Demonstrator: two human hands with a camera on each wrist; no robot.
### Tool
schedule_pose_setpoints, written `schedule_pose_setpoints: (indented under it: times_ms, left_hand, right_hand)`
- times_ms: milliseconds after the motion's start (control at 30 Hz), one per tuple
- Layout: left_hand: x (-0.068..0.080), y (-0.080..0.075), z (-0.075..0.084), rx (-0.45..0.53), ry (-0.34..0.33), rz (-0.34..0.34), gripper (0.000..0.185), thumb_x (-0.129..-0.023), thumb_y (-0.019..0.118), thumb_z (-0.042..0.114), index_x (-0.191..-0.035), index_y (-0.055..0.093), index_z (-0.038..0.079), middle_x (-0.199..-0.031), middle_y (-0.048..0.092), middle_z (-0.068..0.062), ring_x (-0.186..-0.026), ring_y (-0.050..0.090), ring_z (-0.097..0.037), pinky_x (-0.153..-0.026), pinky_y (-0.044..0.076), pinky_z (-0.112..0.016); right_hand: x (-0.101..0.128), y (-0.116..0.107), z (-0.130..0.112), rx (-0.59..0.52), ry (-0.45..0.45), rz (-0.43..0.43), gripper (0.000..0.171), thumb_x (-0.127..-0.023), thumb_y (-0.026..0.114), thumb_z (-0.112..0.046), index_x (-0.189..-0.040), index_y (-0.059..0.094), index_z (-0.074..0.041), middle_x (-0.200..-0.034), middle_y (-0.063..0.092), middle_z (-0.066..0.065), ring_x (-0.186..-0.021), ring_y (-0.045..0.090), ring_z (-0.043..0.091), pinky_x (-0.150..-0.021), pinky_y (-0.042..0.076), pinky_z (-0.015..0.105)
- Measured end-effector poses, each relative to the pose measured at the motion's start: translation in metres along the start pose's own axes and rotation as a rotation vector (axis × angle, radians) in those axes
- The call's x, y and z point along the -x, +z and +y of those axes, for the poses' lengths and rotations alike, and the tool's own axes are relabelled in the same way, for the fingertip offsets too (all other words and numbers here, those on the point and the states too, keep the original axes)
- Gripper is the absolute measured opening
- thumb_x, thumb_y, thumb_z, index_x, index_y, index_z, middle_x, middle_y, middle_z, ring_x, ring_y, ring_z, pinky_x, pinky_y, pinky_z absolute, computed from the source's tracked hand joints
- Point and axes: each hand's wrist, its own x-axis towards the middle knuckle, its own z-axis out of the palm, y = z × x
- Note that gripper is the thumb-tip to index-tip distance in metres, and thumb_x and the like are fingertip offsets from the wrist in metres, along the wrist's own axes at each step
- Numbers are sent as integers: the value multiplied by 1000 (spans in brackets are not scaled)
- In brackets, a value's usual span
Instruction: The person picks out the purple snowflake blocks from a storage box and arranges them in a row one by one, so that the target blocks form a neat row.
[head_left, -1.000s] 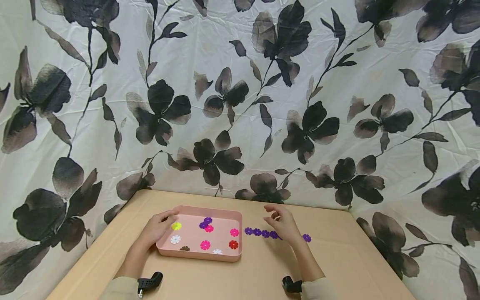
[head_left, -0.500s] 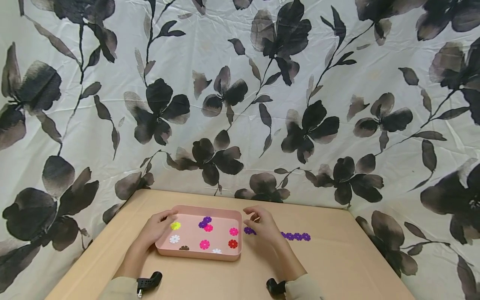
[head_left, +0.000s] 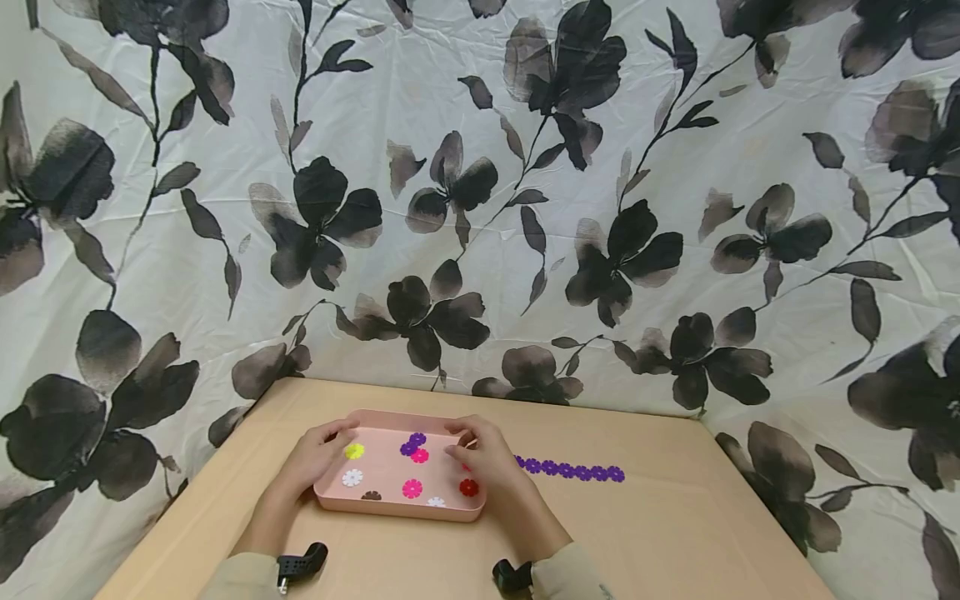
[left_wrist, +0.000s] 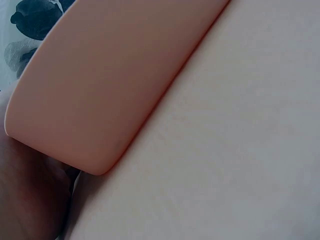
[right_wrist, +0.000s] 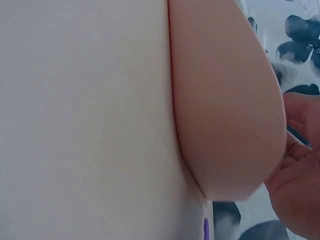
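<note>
A pink tray point(head_left: 397, 508) with several small flower-shaped pieces sits on the table; in both wrist views its outer wall fills much of the picture. My left hand point(head_left: 318, 457) grips the tray's left rim. Over the tray's right end hovers my right hand point(head_left: 483, 457), fingers loosely bent, nothing seen between them. Near it lie a red piece point(head_left: 468, 487) and a pink one mostly hidden by the hand. Elsewhere in the tray are a yellow piece point(head_left: 354, 451), a white piece point(head_left: 352, 477), a pink piece point(head_left: 412, 488) and two overlapping purple pieces point(head_left: 412, 443).
To the right of the tray, a row of several purple flower pieces point(head_left: 573, 471) lies on the tan table point(head_left: 675, 533); its left end is behind the right hand. A white curtain with dark flowers point(head_left: 525, 208) hangs directly behind the table.
My right hand has moved left from above the purple row to over the tray's right end, uncovering most of the row. The left hand stays at the tray's left rim.
</note>
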Motion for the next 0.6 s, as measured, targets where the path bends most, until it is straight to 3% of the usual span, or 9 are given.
schedule_pose_setpoints:
  times_ms: [267,600]
  left_hand:
    - [3,-2,0,22,-20,0,50,-110,54,32,-151,53,4,-157,51,-17,-152,38,-42,-126,28,-60]
    - [2,-4,-1,24,-20,-13,51,-110,54,34,-152,53,6,-159,49,-16,-153,37,-42,-126,28,-59]
  right_hand:
    - [-5,20,-4,14,-62,-5,37,-94,77,-10,-130,70,-6,-124,67,21,-90,62,14,-71,56,20]
    - [-10,42,-6,65,-76,19,33,-94,77,-8,-126,73,-6,-120,71,18,-87,61,10,-65,55,19]
